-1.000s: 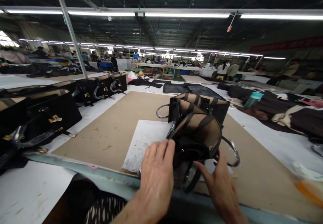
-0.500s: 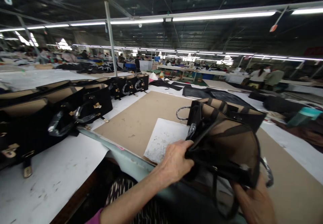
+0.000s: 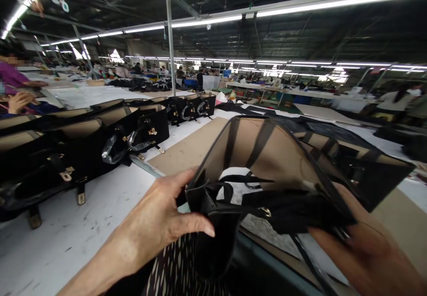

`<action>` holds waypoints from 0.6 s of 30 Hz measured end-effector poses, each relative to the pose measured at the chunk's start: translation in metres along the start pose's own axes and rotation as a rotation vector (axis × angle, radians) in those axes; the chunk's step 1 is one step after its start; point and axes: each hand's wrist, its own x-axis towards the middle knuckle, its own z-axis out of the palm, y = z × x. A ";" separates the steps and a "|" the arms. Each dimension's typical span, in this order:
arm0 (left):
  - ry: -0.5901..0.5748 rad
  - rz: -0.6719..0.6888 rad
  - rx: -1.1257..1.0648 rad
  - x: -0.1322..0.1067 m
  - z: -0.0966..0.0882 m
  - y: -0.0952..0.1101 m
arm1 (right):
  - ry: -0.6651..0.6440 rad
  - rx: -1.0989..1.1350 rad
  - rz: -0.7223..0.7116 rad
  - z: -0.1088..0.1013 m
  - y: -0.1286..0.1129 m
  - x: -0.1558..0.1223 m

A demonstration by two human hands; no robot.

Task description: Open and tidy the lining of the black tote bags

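Between my two hands is a black handbag (image 3: 267, 149) with tan lining and dark strips inside. It is tilted, and the white sheet shows through a gap in it. My left hand (image 3: 160, 216) grips its left edge, thumb in front and fingers behind. My right hand (image 3: 367, 247), blurred by motion, is closed around the right edge; some of its fingers are hidden behind the bag. A thin black strap (image 3: 305, 256) hangs below, and a small gold fitting (image 3: 266, 212) shows in the middle. Just behind stands another black bag (image 3: 380, 171) with tan lining.
Several black handbags (image 3: 90, 149) with gold clasps and plastic-wrapped handles stand in rows on the white-covered table (image 3: 83, 233) to the left. Brown board (image 3: 190, 144) covers the bench ahead. A person in purple (image 3: 13, 75) is at far left. A metal post (image 3: 171, 46) rises behind the bags.
The bag has come nearer and turned, so its tan inside now faces me more. My left hand has shifted left along with it. The view has swung left, bringing the person in purple into sight.
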 end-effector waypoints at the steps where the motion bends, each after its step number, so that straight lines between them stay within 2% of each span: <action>1: -0.005 -0.029 -0.001 0.001 -0.006 -0.007 | -0.081 -0.007 -0.106 0.008 -0.004 0.015; 3: -0.010 -0.085 0.003 0.007 -0.012 -0.026 | -0.188 -0.061 -0.213 0.032 -0.003 0.043; 6: 0.068 -0.130 0.088 0.022 -0.004 -0.060 | -0.310 -0.139 -0.280 0.083 0.018 0.071; 8: 0.110 -0.136 0.196 0.032 0.006 -0.080 | -0.353 -0.172 -0.237 0.113 0.031 0.077; 9: 0.119 -0.127 0.245 0.036 0.010 -0.087 | -0.322 -0.209 -0.192 0.123 0.034 0.076; 12: 0.135 -0.090 0.328 0.044 0.018 -0.097 | -0.041 -0.397 -0.100 0.128 0.030 0.059; 14: 0.160 -0.090 0.352 0.049 0.018 -0.098 | 0.162 -0.490 -0.139 0.122 0.020 0.037; 15: 0.170 -0.093 0.356 0.051 0.017 -0.097 | 0.215 -0.499 -0.189 0.120 0.015 0.023; 17: 0.173 -0.092 0.353 0.055 0.016 -0.097 | 0.217 -0.429 -0.393 0.127 0.006 -0.008; 18: 0.169 -0.089 0.349 0.057 0.015 -0.096 | 0.093 -0.368 -0.556 0.136 0.004 -0.024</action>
